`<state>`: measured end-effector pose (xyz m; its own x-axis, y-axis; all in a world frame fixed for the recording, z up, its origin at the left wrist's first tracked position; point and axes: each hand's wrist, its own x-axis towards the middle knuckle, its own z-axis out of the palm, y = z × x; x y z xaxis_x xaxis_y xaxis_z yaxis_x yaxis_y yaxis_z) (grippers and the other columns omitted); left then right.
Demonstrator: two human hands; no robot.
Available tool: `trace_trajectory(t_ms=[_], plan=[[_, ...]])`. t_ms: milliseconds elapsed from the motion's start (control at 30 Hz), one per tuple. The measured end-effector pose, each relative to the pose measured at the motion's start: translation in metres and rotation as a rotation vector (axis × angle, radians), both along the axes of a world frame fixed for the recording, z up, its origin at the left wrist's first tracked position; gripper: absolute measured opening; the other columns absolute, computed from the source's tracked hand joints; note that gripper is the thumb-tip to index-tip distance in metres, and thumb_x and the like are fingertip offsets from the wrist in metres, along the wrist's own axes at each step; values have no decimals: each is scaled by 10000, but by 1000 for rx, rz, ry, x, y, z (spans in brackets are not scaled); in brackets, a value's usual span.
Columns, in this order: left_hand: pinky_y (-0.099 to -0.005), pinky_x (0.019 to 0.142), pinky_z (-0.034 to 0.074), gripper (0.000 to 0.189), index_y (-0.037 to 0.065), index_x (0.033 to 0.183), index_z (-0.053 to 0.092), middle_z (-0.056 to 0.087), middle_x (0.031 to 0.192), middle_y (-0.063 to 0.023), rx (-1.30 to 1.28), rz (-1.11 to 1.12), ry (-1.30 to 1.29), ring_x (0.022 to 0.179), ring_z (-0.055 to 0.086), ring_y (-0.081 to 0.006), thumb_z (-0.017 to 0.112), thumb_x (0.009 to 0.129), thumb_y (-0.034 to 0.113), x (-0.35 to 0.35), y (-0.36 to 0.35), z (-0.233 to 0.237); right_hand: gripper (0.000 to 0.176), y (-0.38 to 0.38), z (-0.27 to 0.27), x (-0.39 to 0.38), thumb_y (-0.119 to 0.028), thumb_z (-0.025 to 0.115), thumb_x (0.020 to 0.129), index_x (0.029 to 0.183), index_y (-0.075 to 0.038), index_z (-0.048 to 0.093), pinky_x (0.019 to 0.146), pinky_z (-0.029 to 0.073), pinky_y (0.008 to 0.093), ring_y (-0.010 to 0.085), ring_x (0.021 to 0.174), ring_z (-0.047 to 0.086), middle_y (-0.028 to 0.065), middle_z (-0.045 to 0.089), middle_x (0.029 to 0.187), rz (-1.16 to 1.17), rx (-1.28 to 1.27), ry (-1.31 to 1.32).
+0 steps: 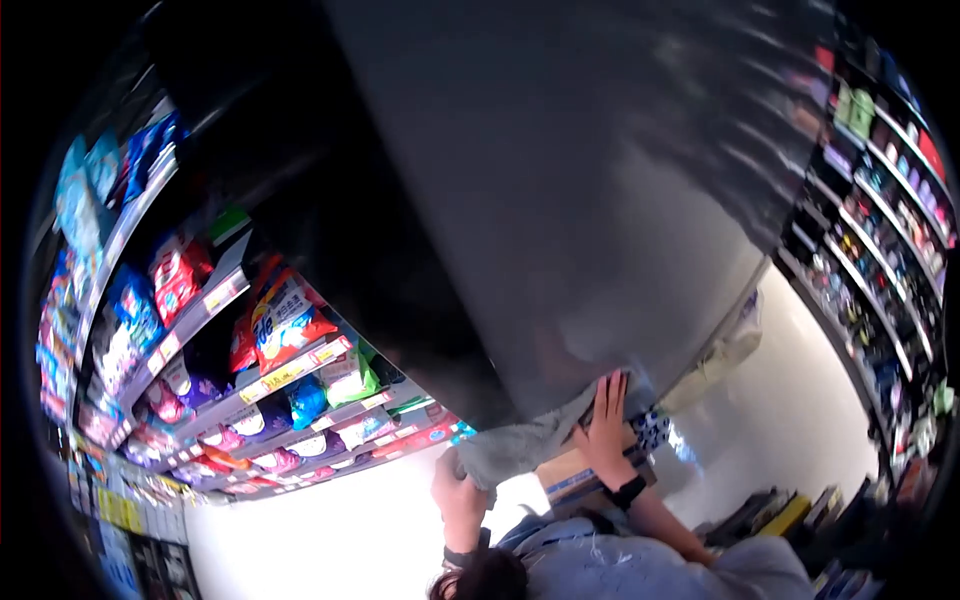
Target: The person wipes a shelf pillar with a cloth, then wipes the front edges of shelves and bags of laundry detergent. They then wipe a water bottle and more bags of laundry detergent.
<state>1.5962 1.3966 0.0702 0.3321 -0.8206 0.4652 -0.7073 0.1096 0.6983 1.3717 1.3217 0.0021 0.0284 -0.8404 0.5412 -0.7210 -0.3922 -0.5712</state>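
1. Closest in, at the bottom edge, there's dark hair [480,582] and a grey shirt [640,565], with both arms going up from there
2. The left hand [460,497] has its grip clamped tight on a bunched grey cloth [520,450], which hangs just under the big panel
3. The right hand [605,420], black watch [630,492] on the wrist, lies flat with its grip apart and fingers spread on top of a cardboard box [568,482]. The box sits between the two hands, touching the cloth
4. A blue and white patterned thing [650,430] is just beside the box, can't tell what it is
5. Above all that is a huge blurry grey panel [600,200]
6. Further off there's a pale floor [800,430], shelves on the left with a Tide bag [285,320], and more stocked shelves [880,230] on the right
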Motion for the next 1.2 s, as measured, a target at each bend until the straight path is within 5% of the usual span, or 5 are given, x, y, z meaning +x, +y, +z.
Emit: trace_trajectory(t_ms=[167, 267, 600, 867, 1200], plan=[[-332, 737, 509, 363, 11, 1049, 656, 671, 904, -168, -20, 6, 274, 845, 668, -261, 733, 771, 232, -43, -15, 77, 1011, -34, 65, -38, -42, 734, 669, 1507, -37, 170, 1138, 169, 583, 521, 1416, 90, 239, 78, 1572, 15, -193, -72], [-336, 698, 502, 332, -6, 989, 651, 632, 889, -165, -567, -57, -399, 804, 637, -294, 730, 719, 170, -60, -46, 85, 856, -70, 117, -85, -272, 643, 830, 1517, -52, 181, 1143, 154, 576, 491, 1427, 103, 217, 108, 1579, -24, -353, -28], [-438, 766, 506, 415, 32, 1146, 612, 627, 999, -188, 101, -157, -13, 878, 621, -380, 664, 789, 238, -161, -73, 32, 1107, -99, 72, -175, -830, 332, 805, 1526, -24, 98, 1158, 152, 505, 406, 1453, 108, 246, 60, 1576, -151, -290, -266], [-344, 684, 514, 218, 176, 966, 627, 551, 1169, -100, -23, -407, -588, 938, 576, -251, 596, 758, 119, -123, -38, -22, 587, -62, -269, -135, -455, 412, 1001, 1504, -209, 234, 953, 397, 464, 237, 1193, 433, 48, 388, 1429, 176, 929, -1538], [-344, 726, 529, 317, 216, 1094, 651, 566, 1171, -101, 79, -319, -300, 1014, 599, -263, 607, 790, 138, 4, 43, -71, 441, 26, -190, -6, -286, 440, 1015, 1410, -98, 387, 919, 499, 342, 237, 1213, 505, 92, 478, 1348, 407, 1205, -1122]])
